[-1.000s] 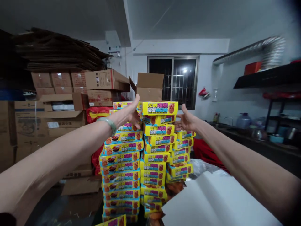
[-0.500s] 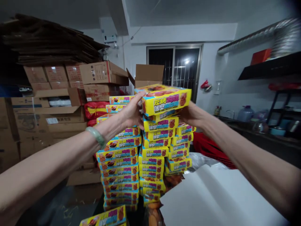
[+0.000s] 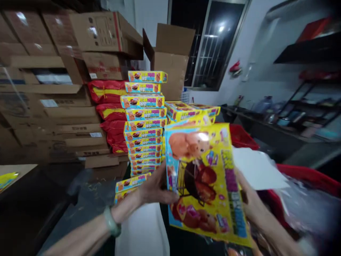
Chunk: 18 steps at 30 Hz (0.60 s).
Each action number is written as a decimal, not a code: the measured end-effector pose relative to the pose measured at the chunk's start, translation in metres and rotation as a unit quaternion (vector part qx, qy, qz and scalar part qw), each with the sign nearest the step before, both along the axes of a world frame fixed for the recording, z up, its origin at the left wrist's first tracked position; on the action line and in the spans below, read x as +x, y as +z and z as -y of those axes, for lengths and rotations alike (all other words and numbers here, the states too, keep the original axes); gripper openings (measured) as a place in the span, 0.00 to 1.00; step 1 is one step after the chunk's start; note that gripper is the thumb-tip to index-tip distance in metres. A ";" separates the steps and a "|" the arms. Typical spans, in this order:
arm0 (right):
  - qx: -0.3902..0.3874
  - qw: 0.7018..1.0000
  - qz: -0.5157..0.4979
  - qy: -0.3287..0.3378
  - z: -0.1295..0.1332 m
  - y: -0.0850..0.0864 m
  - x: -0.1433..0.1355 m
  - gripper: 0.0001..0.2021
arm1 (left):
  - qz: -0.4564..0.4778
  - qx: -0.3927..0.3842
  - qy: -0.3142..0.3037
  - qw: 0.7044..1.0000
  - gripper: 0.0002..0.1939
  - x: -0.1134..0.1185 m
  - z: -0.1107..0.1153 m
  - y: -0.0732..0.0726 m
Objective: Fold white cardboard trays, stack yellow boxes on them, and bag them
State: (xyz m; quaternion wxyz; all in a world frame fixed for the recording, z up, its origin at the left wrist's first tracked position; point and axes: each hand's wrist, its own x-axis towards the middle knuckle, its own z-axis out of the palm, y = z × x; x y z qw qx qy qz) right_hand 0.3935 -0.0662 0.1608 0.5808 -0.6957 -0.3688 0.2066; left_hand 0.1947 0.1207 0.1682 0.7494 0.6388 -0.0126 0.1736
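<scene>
My left hand (image 3: 158,188) and my right hand (image 3: 246,193) grip opposite sides of a yellow cardboard packaging box (image 3: 202,177). Its broad printed face, with brown cartoon animals and a grill, is turned toward me and tilted. My left thumb lies on that face; most of the right fingers are hidden along its far edge. A green bangle (image 3: 112,222) circles my left wrist. Just behind stands a tall stack of similar yellow boxes (image 3: 145,124), and further yellow boxes (image 3: 183,110) top a shorter stack to its right, partly covered by the held box.
Brown cartons (image 3: 98,32) and red-and-yellow packs (image 3: 108,92) rise at the left. White sheets (image 3: 258,169) lie to the right, beside clear plastic (image 3: 309,199) and red crates (image 3: 314,177). A small pair of yellow boxes (image 3: 130,185) sits near my left forearm.
Both hands have come down from the top of the middle stack toward me. A yellow box between them now shows its broad face. The view has tilted downward.
</scene>
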 end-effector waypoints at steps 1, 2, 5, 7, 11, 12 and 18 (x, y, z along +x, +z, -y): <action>-0.019 0.999 -0.036 0.021 0.015 -0.021 -0.008 0.47 | 0.002 -0.037 -0.035 0.999 0.40 -0.003 0.009 -0.025; -0.040 0.995 -0.079 0.040 0.029 -0.042 -0.015 0.47 | -0.002 -0.073 -0.060 0.996 0.41 -0.005 0.019 -0.051; -0.102 0.976 -0.183 0.054 0.059 -0.104 -0.027 0.49 | -0.027 -0.169 -0.060 0.983 0.45 -0.009 0.050 -0.124; -0.127 0.967 -0.212 0.066 0.068 -0.142 -0.024 0.47 | -0.060 -0.210 -0.035 0.975 0.44 -0.008 0.065 -0.168; -0.109 0.957 -0.213 0.164 0.071 -0.205 0.000 0.41 | -0.163 -0.224 -0.008 0.961 0.36 -0.004 0.079 -0.222; -0.113 0.957 -0.202 0.178 0.071 -0.215 0.006 0.40 | -0.185 -0.219 -0.014 0.958 0.34 -0.004 0.081 -0.226; -0.218 0.963 -0.094 0.125 0.065 -0.204 0.007 0.33 | -0.203 -0.245 0.074 0.945 0.32 -0.001 0.095 -0.219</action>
